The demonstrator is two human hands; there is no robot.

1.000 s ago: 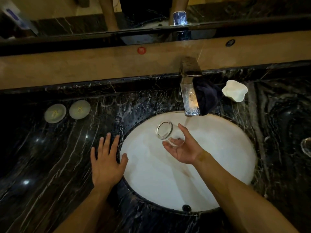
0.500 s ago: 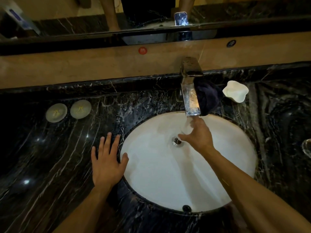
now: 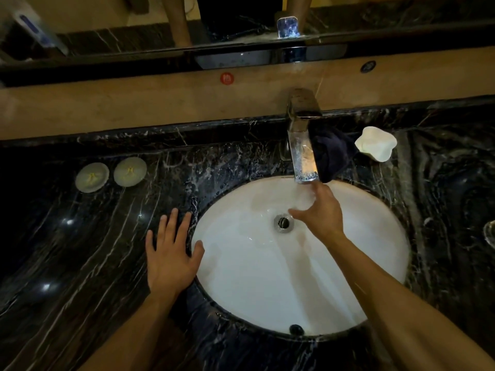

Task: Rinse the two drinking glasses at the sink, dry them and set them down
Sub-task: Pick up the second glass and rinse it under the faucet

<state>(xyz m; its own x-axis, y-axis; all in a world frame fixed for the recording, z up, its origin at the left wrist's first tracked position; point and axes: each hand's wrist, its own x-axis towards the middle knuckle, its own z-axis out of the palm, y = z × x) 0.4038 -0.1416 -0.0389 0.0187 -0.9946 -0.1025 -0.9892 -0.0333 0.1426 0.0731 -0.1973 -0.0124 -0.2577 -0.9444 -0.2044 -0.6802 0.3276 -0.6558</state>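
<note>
Leaning over the white sink [image 3: 267,290], a person has the left hand [image 3: 171,258] lying flat on the dark marble counter [image 3: 80,250], fingers straight and spread, the thumb reaching to the basin's rim and holding nothing. The right hand [image 3: 321,210] reaches out over the bowl just beyond the drain [image 3: 283,223], back of the hand up, with one finger stretched toward the mouth of the faucet [image 3: 304,145], where water runs down; whether it grips a drinking glass underneath I cannot tell, since the palm side is hidden and no glass shows clearly in it. Off at the far right edge of the counter sits a faint clear shape, a glass [image 3: 490,234] by the look of it, mostly cut off by the frame and well apart from both hands. A dark cloth [image 3: 332,153] is bunched just beside the faucet on its right, and next to that stands a white wavy-edged dish [image 3: 375,143]. On the left of the counter two round pale coasters [image 3: 111,174] lie side by side, well away from the basin. A small dark overflow hole [image 3: 296,329] shows at the near wall of the sink
</note>
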